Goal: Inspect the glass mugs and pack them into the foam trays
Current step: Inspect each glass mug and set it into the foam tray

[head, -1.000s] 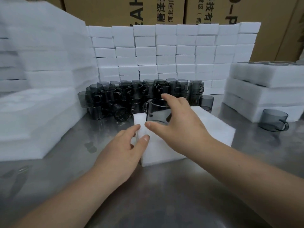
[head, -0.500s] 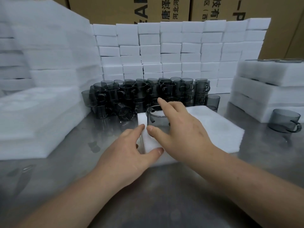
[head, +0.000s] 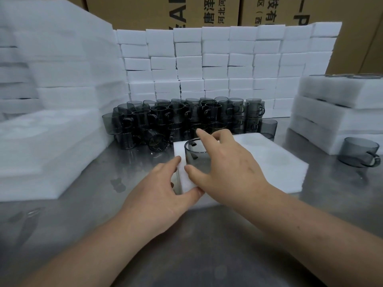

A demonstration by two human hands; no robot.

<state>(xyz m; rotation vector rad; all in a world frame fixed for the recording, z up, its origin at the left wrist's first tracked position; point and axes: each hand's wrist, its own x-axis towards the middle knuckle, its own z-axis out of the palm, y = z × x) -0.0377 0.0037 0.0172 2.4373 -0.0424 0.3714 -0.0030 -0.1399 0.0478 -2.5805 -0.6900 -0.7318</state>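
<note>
A smoky grey glass mug (head: 195,155) stands upright in the near left corner of a white foam tray (head: 275,162) on the steel table. My right hand (head: 226,162) grips the mug round its rim, thumb on the near side and forefinger over the far edge. My left hand (head: 165,187) holds the tray's near left corner, thumb on the front face and forefinger along the left side. A pile of several grey glass mugs (head: 186,119) stands stacked behind the tray.
Stacks of white foam trays rise at the left (head: 51,121) and at the right (head: 335,112). A wall of small white foam blocks (head: 228,65) runs along the back before cardboard boxes (head: 186,11). One loose grey mug (head: 360,152) stands at the right.
My right hand has lowered the mug from above the tray into its near left corner. My left hand has closed round that corner of the tray.
</note>
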